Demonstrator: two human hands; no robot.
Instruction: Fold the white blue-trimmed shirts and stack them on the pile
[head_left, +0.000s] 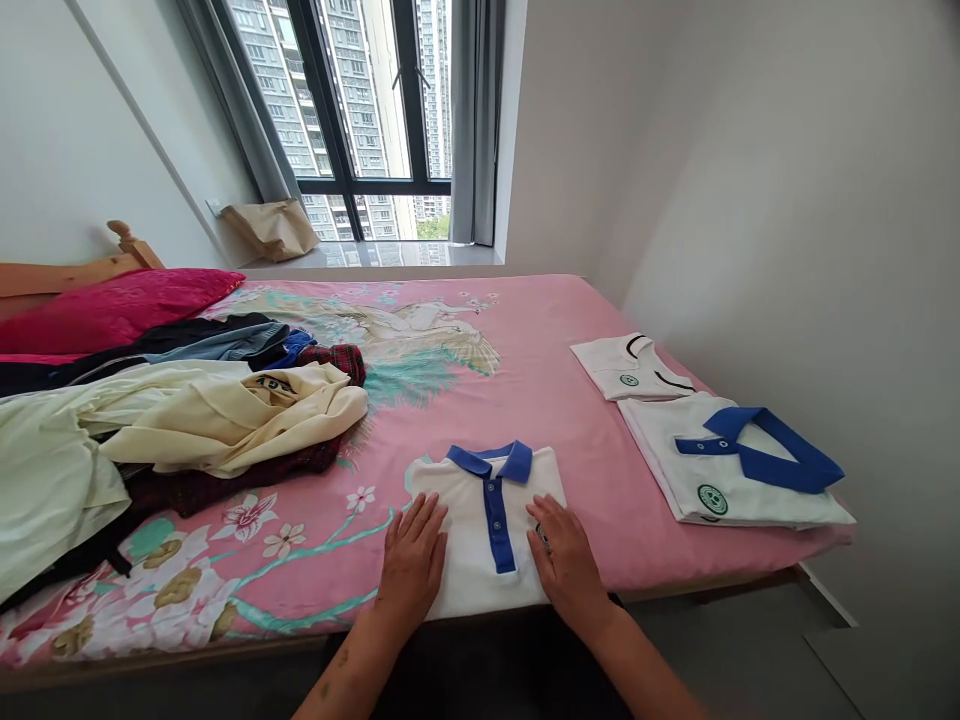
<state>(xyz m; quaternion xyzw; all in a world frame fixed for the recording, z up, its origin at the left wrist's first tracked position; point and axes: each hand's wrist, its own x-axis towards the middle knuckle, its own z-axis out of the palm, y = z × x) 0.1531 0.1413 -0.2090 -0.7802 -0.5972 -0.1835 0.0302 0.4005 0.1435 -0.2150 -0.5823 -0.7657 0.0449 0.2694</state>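
A white polo shirt with a blue collar and blue button placket [465,590] lies folded into a rectangle at the front edge of the bed, collar away from me. Flat on its left side rests my left hand [412,555], fingers extended. My right hand [568,560] lies on the shirt's right side, fingers stretched out and partly covering a small dark emblem. Neither hand grips anything.
Folded white shirts with blue collar [739,475] and with black trim [626,368] lie at the bed's right. A loose clothes pile [247,415] covers the left, before a red pillow [135,310]. The pink bedsheet [540,350] reaches the window; a paper bag [274,230] sits on the sill.
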